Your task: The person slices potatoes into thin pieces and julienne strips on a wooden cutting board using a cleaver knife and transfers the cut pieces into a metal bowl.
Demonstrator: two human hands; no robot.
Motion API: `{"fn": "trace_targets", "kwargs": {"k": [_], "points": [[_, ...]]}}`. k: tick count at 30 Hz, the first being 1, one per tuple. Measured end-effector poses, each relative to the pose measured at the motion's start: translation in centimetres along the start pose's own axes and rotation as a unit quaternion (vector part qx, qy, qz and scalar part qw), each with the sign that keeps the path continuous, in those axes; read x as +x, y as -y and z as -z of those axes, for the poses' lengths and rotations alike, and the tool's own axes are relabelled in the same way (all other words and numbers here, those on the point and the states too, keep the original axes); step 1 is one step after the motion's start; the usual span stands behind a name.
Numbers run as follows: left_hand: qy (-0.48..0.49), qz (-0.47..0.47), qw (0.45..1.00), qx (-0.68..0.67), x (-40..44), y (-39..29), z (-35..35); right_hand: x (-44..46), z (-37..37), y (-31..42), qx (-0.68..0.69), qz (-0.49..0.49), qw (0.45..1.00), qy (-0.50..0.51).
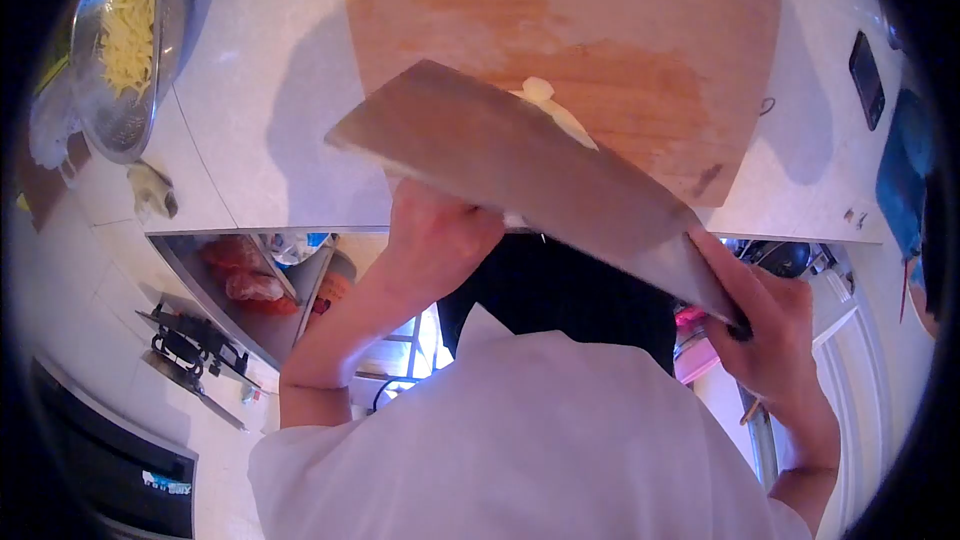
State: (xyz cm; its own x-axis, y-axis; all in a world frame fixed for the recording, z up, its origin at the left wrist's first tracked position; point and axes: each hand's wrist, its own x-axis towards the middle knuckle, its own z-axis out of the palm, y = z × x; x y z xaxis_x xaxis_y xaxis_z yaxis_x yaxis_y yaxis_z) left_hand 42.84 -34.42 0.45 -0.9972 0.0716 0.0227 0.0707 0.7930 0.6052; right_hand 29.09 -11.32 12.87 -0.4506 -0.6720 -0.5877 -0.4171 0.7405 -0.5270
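My right hand [765,315] grips the dark handle of a broad cleaver [520,175], its blade tilted across the front of the wooden cutting board [640,0]. My left hand [440,240] is closed in a fist just beneath the blade, near its front end. Its fingertips are partly hidden by the blade, and a small pale bit shows beside them; I cannot make out what it is. Pale peeled slices [570,125] lie on the board just past the blade, partly covered by it.
A metal bowl [168,60] with pale yellow shreds [128,25] stands on the counter at the far left. A phone [866,80] lies at right, near a blue item [900,175]. Below the counter edge are bags [250,285] in an open compartment; a gas burner [190,335] sits at left.
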Motion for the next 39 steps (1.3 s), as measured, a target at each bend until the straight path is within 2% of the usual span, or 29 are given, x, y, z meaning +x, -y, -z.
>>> {"fn": "trace_targets", "kwargs": {"k": [2, 5, 8, 11, 14, 17, 28, 35, 39], "points": [[-0.01, -0.021, 1.0, 0.019, 0.5, -0.2, 0.3, 1.0, -0.9, -0.4, 0.008, 0.001, 1.0, 0.0], [-0.103, -0.042, 0.994, -0.008, 2.1, -0.6, 0.3, 2.5, -2.5, -1.4, 0.023, 0.012, 1.0, -0.014], [-0.12, -0.05, 0.991, 0.005, 2.2, -0.5, 0.0, 3.4, -3.0, -1.2, 0.079, -0.007, 0.996, -0.031], [-0.104, -0.049, 0.993, -0.005, 1.7, -0.3, 0.2, 3.0, -1.9, -0.6, 0.068, -0.019, 0.997, 0.001], [-0.09, 0.0, 0.995, -0.049, -0.2, 0.4, -1.2, 0.8, 0.1, 0.5, 0.008, -0.009, 1.0, 0.026], [-0.089, 0.023, 0.994, -0.067, -0.9, 0.8, -2.2, -0.2, 0.4, 0.6, 0.005, 0.021, 1.0, 0.006], [-0.037, -0.001, 0.999, -0.019, -0.3, 0.2, -0.6, 0.6, -1.0, 0.2, 0.01, 0.011, 1.0, -0.021], [-0.152, -0.077, 0.985, 0.014, 1.6, -0.1, -0.6, 3.6, -3.6, -1.2, 0.052, 0.037, 0.996, -0.059], [-0.134, -0.054, 0.99, 0.0, 1.8, -0.4, -0.3, 3.6, -2.6, -0.8, 0.06, 0.014, 0.997, -0.039]]}}
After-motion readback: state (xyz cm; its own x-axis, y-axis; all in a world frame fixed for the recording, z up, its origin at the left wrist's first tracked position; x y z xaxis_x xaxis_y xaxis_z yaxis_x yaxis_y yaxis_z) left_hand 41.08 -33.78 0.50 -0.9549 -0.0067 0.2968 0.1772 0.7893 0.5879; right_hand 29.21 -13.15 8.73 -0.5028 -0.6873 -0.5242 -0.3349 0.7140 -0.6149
